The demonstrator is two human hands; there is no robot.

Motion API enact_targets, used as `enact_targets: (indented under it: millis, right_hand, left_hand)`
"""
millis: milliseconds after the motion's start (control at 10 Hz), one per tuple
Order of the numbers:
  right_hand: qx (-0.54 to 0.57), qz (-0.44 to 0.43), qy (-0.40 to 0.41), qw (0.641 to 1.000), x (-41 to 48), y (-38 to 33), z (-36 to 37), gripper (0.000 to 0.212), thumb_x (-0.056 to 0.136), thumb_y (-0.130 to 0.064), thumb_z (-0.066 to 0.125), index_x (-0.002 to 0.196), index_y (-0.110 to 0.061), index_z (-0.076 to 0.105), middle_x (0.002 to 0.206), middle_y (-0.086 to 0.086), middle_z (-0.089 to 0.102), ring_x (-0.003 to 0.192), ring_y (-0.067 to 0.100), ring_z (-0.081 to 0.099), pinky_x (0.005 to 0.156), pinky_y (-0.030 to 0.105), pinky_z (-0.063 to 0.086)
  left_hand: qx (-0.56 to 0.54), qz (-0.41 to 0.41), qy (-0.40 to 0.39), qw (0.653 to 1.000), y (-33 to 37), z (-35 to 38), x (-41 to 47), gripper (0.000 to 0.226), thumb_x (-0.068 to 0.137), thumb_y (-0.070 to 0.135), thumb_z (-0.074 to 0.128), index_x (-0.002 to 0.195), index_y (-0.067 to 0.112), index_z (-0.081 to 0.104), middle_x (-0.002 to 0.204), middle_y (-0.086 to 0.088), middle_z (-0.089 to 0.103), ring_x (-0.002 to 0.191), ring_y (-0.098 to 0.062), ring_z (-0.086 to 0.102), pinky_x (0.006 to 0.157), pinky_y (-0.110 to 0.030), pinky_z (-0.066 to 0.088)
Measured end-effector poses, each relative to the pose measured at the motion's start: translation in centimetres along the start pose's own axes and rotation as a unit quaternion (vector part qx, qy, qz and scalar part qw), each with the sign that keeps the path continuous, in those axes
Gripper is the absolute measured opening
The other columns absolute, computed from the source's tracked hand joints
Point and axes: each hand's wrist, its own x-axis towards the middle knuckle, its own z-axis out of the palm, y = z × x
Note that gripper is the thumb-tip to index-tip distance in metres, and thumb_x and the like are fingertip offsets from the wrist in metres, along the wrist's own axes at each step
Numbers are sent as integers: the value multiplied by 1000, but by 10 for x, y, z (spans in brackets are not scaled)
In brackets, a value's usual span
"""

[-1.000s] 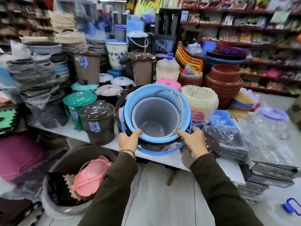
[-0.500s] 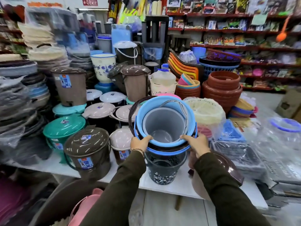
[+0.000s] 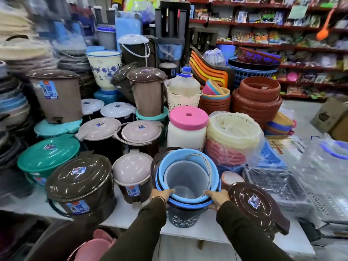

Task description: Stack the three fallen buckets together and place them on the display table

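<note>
Three buckets are nested into one stack [image 3: 188,178]: a grey one inside, a light blue one around it, and a dark patterned one [image 3: 182,217] on the outside. The stack stands upright near the front edge of the white display table [image 3: 188,233]. My left hand [image 3: 162,194] grips the rim on the left side. On the right side my right hand [image 3: 216,199] holds the same rim. Both thumbs lie over the blue edge.
Lidded brown bins [image 3: 81,187] and a small beige-lidded bin [image 3: 132,178] crowd the left. A tilted brown-lidded bin [image 3: 258,204] sits right of the stack. A pink-lidded jar [image 3: 187,129] and bagged baskets [image 3: 233,136] stand behind. A pink bucket [image 3: 90,249] lies below the table.
The stack has gone down from in front of me onto the table's front edge and turned upright. My view has moved closer to the table. Both hands keep their hold.
</note>
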Motion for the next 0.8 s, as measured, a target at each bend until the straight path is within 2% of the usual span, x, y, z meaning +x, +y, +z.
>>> enact_targets:
  millis: [100, 200, 300, 400, 500, 600, 700, 800]
  right_hand:
    - [-61, 19, 15, 998, 25, 9, 6, 39, 74, 4, 77, 110, 12, 64, 98, 29, 71, 83, 40, 70, 72, 53, 60]
    - [-187, -17, 61, 980, 37, 11, 2, 46, 70, -14, 83, 110, 5, 68, 107, 25, 72, 95, 38, 70, 91, 49, 57]
    - [-335, -80, 85, 935, 42, 15, -11, 89, 71, -36, 81, 145, -5, 42, 143, 24, 45, 133, 39, 44, 114, 42, 34]
    - [-372, -117, 69, 918, 45, 21, -13, 106, 75, -43, 78, 156, -9, 18, 155, 22, 26, 142, 41, 30, 117, 44, 25]
    - [-416, -159, 55, 893, 46, 23, -15, 109, 77, -47, 75, 158, -10, 12, 160, 20, 19, 146, 38, 26, 120, 45, 24]
    - [-409, -190, 71, 890, 43, 20, -17, 112, 75, -51, 76, 158, -10, 13, 161, 18, 20, 148, 35, 24, 122, 46, 24]
    - [-383, -245, 105, 885, 34, 8, -19, 109, 76, -56, 73, 157, -11, 17, 161, 17, 23, 149, 33, 23, 122, 48, 22]
    - [-377, -289, 140, 869, 21, -8, -16, 102, 79, -57, 69, 156, -10, 21, 161, 17, 24, 149, 33, 24, 121, 53, 22]
  left_hand:
    - [38, -40, 9, 998, -10, 5, 29, 74, 66, 4, 85, 129, -7, 48, 124, -28, 61, 108, -41, 66, 91, -55, 55]
    - [84, -26, 39, 995, -11, 6, 39, 90, 61, 15, 89, 135, -2, 41, 134, -24, 50, 114, -39, 61, 95, -45, 54]
    - [229, 37, 100, 968, -6, 5, 50, 118, 58, 43, 89, 150, 9, 24, 149, -21, 27, 134, -39, 42, 110, -42, 41]
    - [257, 58, 97, 960, -6, 6, 58, 125, 62, 53, 84, 155, 11, 13, 155, -21, 22, 140, -41, 35, 114, -45, 34]
    - [305, 93, 99, 943, -10, 5, 62, 122, 66, 64, 74, 156, 13, 10, 158, -20, 19, 142, -41, 32, 115, -47, 31]
    - [340, 143, 107, 923, -13, 1, 59, 115, 70, 68, 67, 156, 13, 13, 159, -17, 22, 145, -37, 29, 117, -47, 29]
    - [364, 225, 143, 893, -6, 1, 48, 93, 82, 64, 55, 153, 15, 21, 159, -13, 27, 146, -33, 28, 120, -51, 25]
    - [358, 304, 158, 869, 10, 9, 34, 77, 89, 54, 54, 150, 14, 30, 156, -13, 32, 144, -31, 32, 119, -49, 24]
